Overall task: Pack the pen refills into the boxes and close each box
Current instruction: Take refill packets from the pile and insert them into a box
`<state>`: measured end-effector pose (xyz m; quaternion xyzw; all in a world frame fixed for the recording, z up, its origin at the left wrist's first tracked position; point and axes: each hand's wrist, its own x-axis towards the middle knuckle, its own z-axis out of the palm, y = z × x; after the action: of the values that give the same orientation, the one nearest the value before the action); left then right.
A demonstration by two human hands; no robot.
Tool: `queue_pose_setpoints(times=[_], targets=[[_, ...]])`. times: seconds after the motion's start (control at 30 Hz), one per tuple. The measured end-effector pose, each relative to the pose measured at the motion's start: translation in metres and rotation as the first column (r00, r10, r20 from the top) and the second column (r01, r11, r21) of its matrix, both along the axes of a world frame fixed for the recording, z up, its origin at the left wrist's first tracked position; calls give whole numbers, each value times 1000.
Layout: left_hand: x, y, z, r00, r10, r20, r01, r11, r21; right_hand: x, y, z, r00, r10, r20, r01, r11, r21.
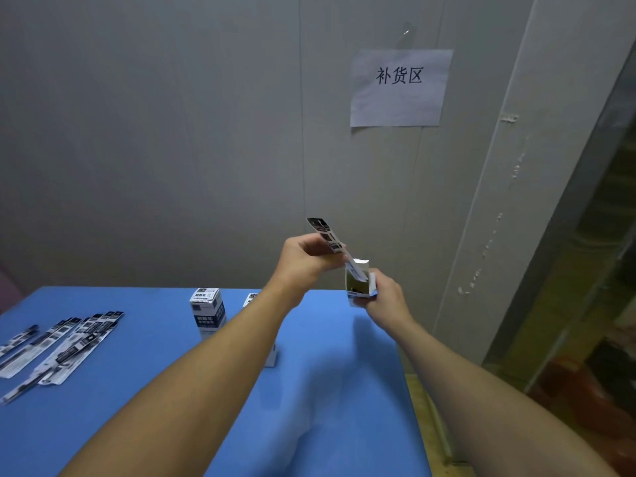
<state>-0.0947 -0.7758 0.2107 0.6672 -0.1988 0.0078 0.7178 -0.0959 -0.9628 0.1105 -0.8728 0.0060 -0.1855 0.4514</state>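
My left hand pinches a flat packaged pen refill, tilted, with its lower end inside the open top of a small white box. My right hand grips that box from below and behind, holding it up above the far right of the blue table. A pile of several packaged refills lies at the table's left. A shut white box stands upright near the table's far edge, and parts of two more boxes show behind my left forearm.
A grey wall rises right behind the table, with a paper sign taped on it. The table's right edge runs close to a pale wall post. Yellowish floor shows beyond that edge.
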Motion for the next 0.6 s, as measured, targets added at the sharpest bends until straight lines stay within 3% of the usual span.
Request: queue_pose_setpoints(times=[0.33,0.6], targets=[[7,-1,-17,998,25,62,-41,960,277,0,3,3,999,26,25,-24,997,-78],[10,0,-36,946,106,305,-272,774,572,0,8,9,998,45,51,-41,996,-80]])
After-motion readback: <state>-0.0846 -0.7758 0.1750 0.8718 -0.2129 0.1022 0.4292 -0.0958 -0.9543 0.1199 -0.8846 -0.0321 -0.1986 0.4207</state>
